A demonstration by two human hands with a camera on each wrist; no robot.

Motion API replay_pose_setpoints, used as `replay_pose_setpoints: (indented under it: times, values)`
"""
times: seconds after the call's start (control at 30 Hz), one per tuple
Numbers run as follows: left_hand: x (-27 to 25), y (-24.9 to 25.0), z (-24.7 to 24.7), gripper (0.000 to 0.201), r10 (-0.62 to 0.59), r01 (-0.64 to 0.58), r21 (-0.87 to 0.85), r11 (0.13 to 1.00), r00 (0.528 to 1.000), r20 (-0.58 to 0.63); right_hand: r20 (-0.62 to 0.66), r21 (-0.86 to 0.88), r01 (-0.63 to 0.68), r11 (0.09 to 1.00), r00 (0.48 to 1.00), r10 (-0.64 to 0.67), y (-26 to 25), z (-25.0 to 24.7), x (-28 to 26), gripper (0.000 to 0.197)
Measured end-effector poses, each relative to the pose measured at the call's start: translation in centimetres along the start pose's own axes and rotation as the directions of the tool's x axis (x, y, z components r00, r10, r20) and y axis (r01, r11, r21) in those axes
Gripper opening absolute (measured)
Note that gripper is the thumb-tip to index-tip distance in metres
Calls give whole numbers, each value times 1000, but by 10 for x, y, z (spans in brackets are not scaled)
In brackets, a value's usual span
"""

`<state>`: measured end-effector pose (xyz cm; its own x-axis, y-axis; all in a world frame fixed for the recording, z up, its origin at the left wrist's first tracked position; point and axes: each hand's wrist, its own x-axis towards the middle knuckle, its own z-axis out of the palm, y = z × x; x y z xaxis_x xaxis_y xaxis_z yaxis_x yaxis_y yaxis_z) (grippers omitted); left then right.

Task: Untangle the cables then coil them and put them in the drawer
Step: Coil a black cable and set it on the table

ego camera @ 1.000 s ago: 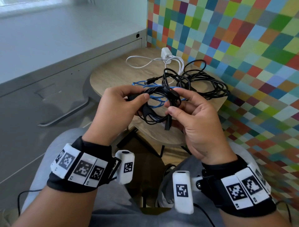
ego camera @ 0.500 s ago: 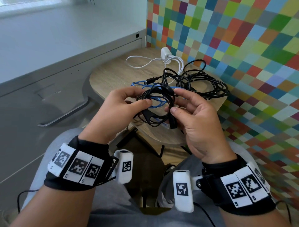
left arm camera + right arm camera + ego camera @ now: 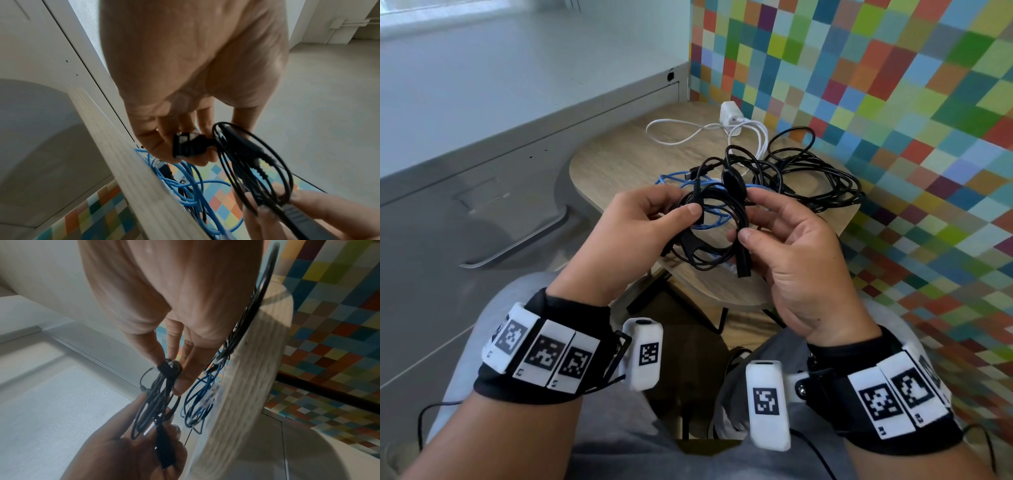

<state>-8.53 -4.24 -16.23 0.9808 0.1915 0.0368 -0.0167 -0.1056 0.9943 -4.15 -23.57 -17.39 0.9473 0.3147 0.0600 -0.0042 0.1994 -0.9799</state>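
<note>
Hands: left hand [image 3: 619,240] and right hand [image 3: 787,253] both pinch black cable coil [image 3: 709,236], held above worktop [image 3: 619,161] edge. Vs 1 s ago, loop opened wider; prob. coiling near done. Remaining tangle [image 3: 791,174] on worktop, drawer not reached.

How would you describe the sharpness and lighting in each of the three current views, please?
Head view: evenly daylit and mostly sharp, with wide-angle bending at the edges. Left wrist view: the left hand is soft and close, the table edge smeared. Right wrist view: dimmer, the black cable coil dark, the left hand in shadow.
</note>
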Motion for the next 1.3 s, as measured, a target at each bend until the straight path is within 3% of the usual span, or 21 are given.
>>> replay_pose_setpoints:
  times: [0.13,0.47,0.57,0.73,0.83,1.0,1.1,1.23,1.3]
  values:
    - [1,-2,1,31,26,-27,-24,999,999,-46,-5,7,-22,1000,1000,22,-3,1,-1,45]
    - [-1,2,9,17,45,-61,-118,991,990,-132,92,91,-91,992,992,83,-9,4,-4,53]
    - [3,3,5,18,62,-91,-155,984,981,-186,92,87,-95,992,992,87,-8,2,-3,56]
    - [10,-2,-13,24,69,-94,-60,994,942,-328,97,123,-92,988,992,81,-11,-3,-2,58]
    - [9,-2,-18,27,69,-69,10,998,954,-292,116,204,-78,976,992,55,-13,-3,-3,57]
    - [5,-3,-14,20,28,-22,103,994,998,-57,108,401,-77,913,993,36,-19,-7,-2,47]
    - [5,-4,-13,20,1,-1,136,991,1000,-2,75,416,-70,907,996,42,-22,-8,-3,43]
    - [4,0,-13,14,27,-27,1,1000,999,-39,48,389,-70,918,997,55,-22,-6,-2,41]
    - [2,2,-10,31,55,-58,-90,994,998,-36,76,367,-87,926,995,63,-22,-4,-3,43]
